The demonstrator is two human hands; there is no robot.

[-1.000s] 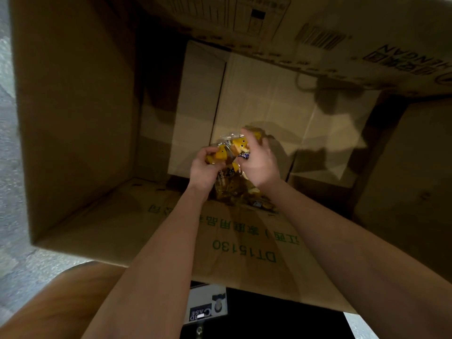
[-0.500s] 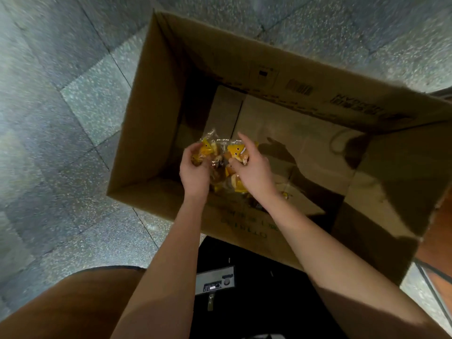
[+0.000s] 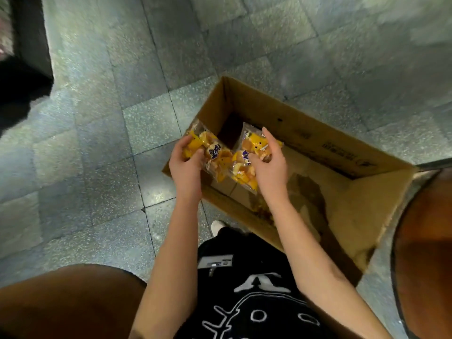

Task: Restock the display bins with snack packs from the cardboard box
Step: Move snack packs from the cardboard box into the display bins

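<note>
snack packs [image 3: 228, 159]: two clear bags of yellow pieces, held side by side above left end of cardboard box [image 3: 318, 135]. left hand [image 3: 187, 167] grips left pack [image 3: 212, 152], fingers curled round its far end over box's left corner; long axis slants from far-left to near-right. right hand [image 3: 271, 165] grips right pack [image 3: 247, 167], thumb and fingers closed on upper half; long axis runs roughly far-to-near, lower end pointing toward near wall. packs appear to touch mid-length. box open, on speckled tile floor [image 3: 97, 143].
</note>
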